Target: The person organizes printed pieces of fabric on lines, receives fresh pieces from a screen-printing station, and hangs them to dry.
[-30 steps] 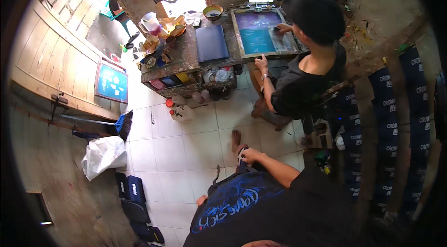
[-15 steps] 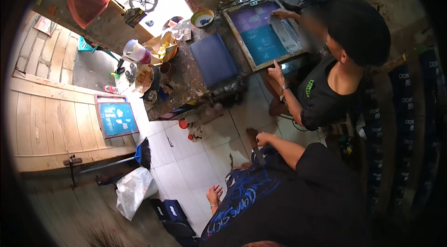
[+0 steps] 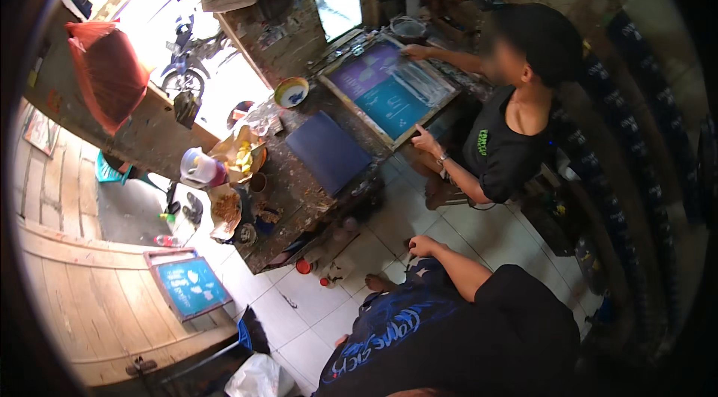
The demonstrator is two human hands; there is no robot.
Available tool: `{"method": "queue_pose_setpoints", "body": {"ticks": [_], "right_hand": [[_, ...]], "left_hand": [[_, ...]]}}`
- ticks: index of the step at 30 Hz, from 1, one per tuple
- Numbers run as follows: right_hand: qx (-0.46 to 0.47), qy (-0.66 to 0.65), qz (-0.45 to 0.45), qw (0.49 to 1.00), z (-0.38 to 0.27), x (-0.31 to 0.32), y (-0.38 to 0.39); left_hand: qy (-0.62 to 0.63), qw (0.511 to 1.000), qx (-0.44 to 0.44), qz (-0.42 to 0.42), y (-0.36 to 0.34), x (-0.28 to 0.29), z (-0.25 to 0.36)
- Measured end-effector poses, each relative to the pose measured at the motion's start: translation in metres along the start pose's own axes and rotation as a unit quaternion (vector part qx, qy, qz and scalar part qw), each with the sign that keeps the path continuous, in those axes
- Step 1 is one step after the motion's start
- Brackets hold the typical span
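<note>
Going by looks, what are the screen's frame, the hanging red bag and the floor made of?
The frame looks like wood, dull and stained: straight, light-brown bars, though painted metal isn't ruled out. The red bag seems thin, slightly shiny plastic, given its creases and faint see-through look. The floor is probably smooth ceramic tile: pale squares with thin joints.
</note>
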State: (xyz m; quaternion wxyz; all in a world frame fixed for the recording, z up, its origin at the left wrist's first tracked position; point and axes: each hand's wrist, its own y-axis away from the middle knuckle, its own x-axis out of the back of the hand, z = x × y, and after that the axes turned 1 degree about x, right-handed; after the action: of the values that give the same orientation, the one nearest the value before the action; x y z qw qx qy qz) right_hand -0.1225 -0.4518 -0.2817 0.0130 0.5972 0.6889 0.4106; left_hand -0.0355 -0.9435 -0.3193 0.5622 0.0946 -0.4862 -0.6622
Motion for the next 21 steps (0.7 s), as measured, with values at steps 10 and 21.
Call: {"method": "queue_pose_setpoints", "body": {"ticks": [10,21], "right_hand": [[-0.219,-0.149,0.068,0.962,0.017,-0.076,0.053],[-0.232,-0.277,0.142,0.921,-0.022,-0.082,0.040]], "left_hand": [[0.320,0.945,0.064,-0.011,-0.108,0.107,0.116],[-0.302,0.930,-0.183,-0.104,-0.146,0.083,0.087]]}}
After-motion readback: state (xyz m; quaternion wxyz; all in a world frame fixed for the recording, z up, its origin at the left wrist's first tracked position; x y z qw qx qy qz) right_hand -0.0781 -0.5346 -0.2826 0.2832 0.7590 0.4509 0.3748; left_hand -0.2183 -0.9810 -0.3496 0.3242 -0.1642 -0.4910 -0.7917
